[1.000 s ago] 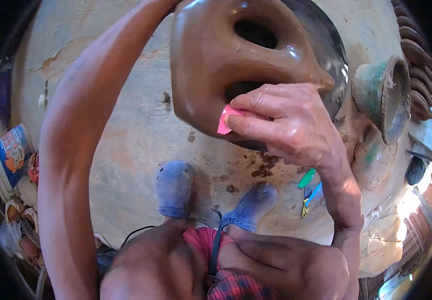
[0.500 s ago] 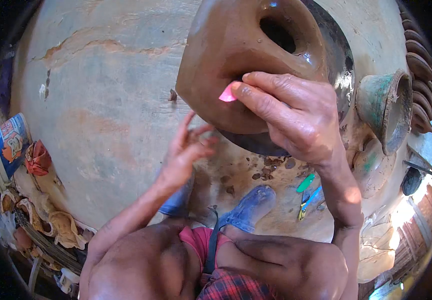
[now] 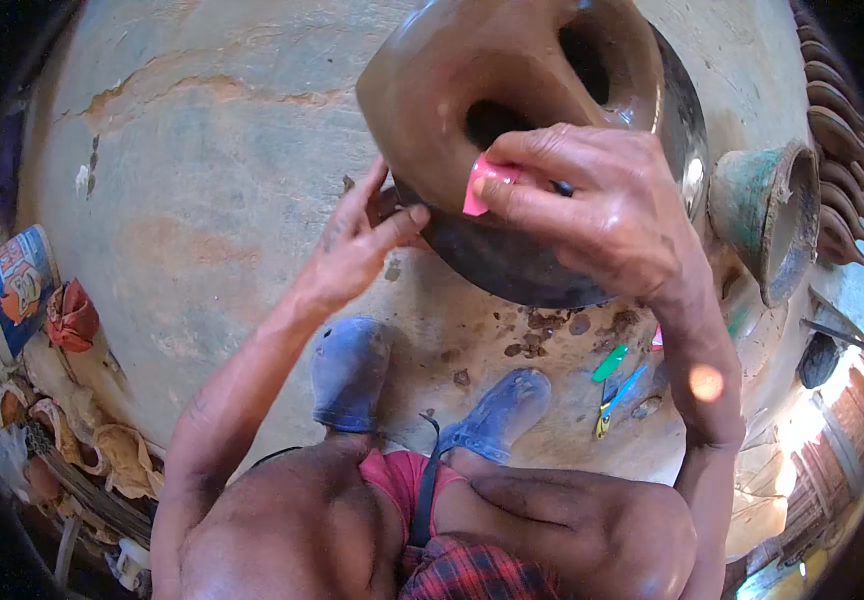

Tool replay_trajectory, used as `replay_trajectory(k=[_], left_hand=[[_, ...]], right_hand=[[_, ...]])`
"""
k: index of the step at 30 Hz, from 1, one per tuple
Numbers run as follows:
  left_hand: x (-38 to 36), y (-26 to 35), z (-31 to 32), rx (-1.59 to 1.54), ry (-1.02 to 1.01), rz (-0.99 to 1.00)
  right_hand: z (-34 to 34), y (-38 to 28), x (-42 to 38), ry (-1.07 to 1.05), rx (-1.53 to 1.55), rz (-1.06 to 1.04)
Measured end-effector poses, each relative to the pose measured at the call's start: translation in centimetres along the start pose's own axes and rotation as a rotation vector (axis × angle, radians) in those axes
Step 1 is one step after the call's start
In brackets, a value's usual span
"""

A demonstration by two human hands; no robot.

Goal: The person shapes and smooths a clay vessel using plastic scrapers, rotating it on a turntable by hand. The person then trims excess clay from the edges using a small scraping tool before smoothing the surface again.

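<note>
A wet brown clay form point(image 3: 422, 110) with two dark round openings stands on a dark round turntable point(image 3: 522, 265). My right hand point(image 3: 607, 205) pinches a small pink flexible piece point(image 3: 487, 184) between thumb and fingers, right beside the nearer opening. On the other side, my left hand point(image 3: 357, 245) is open, thumb and fingers apart, its fingertips at the turntable's left edge and close under the clay. The right hand covers part of the clay's near right side.
A green-stained pot point(image 3: 752, 215) lies tipped at the right, near a row of curved clay pieces point(image 3: 832, 110). Green and blue-handled tools point(image 3: 607, 395) lie on the floor by my blue clogs point(image 3: 352, 365). A printed bucket point(image 3: 17, 285) and a red cloth bundle point(image 3: 72, 318) are at the left.
The clay form has turned, bringing the nearer opening into view. My left hand has moved up to the turntable's edge. The right hand still holds the pink piece, now slightly further right.
</note>
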State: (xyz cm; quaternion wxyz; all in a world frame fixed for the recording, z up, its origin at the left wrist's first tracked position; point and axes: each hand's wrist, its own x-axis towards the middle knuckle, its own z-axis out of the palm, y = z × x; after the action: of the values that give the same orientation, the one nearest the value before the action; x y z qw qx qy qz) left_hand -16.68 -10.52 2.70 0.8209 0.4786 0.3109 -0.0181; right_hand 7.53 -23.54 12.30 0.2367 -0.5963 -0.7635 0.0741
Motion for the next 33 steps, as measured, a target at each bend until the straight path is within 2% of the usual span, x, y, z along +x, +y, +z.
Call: replay_trajectory(k=[6, 12, 13, 14, 17, 21, 23, 25, 27, 29, 31, 33], left_hand=[[5.4, 3.1, -3.9, 0.149, 0.042, 0.105], [14.3, 8.1, -5.1, 0.299, 0.017, 0.237], [15.3, 9.1, -5.0, 0.339, -0.02, 0.239], [15.6, 11.5, -2.7, 0.55, 0.067, 0.253], [21.0, 13.4, -0.6, 0.594, -0.019, 0.344], [24.0, 14.7, 1.8, 0.643, -0.003, 0.441], [23.7, 14.5, 1.4, 0.302, -0.02, 0.42], [21.2, 13.6, 1.3, 0.325, 0.019, 0.409], [16.0, 12.5, 2.8, 0.303, 0.216, 0.43], [14.4, 9.1, -1.7, 0.575, 0.198, 0.463], [11.0, 6.2, -1.3, 0.417, 0.294, 0.368], [7.8, 3.7, -0.8, 0.511, 0.416, 0.299]], right_hand=[[-1.2, 2.4, 0.9, -0.033, -0.03, 0.022], [-2.6, 4.7, 1.0, -0.042, -0.042, 0.08], [-2.9, 5.0, 1.0, -0.048, -0.046, 0.082], [-3.4, 5.3, 1.0, -0.06, -0.091, 0.112], [-4.4, 6.4, 0.5, -0.072, -0.084, 0.178], [-6.5, 6.9, -0.4, -0.169, -0.032, 0.27], [-6.8, 6.9, -1.5, -0.168, 0.02, 0.281], [-7.1, 6.8, -2.2, -0.165, 0.016, 0.295], [-7.4, 6.8, -2.8, -0.165, 0.009, 0.305], [-7.7, 7.1, -3.5, -0.16, 0.061, 0.294], [-8.2, 6.7, -4.2, -0.177, 0.055, 0.303], [-8.6, 6.4, -4.9, -0.195, 0.05, 0.313]])
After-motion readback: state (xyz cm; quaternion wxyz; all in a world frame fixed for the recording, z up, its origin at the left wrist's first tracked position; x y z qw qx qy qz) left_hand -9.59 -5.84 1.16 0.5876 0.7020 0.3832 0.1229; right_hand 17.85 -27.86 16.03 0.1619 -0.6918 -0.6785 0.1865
